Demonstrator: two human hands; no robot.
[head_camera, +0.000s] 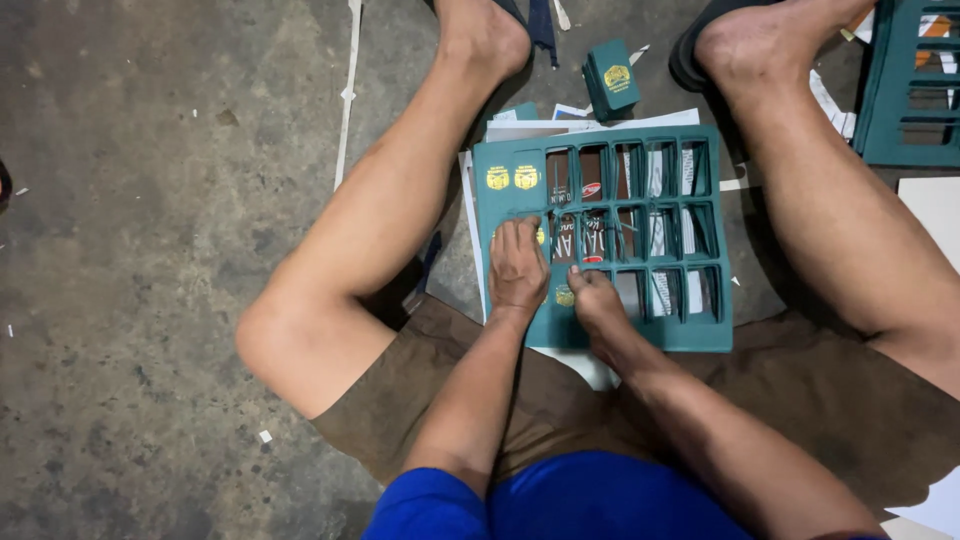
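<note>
A teal die-cut card sheet (700, 335) lies on the floor between my legs, with several rectangular holes punched out and a few gold-emblem panels left at its left side. My left hand (517, 268) presses flat on the sheet's left part, fingers spread over a panel. My right hand (592, 298) is beside it, fingertips pinching at a gold-emblem panel in the lower row. White paper sheets (590, 120) lie under the card sheet.
A small stack of punched teal cards (611, 78) sits beyond the sheet near my feet. Another teal cut-out sheet (915, 85) lies at the upper right. Paper strips and scraps litter the grey concrete floor (150, 250).
</note>
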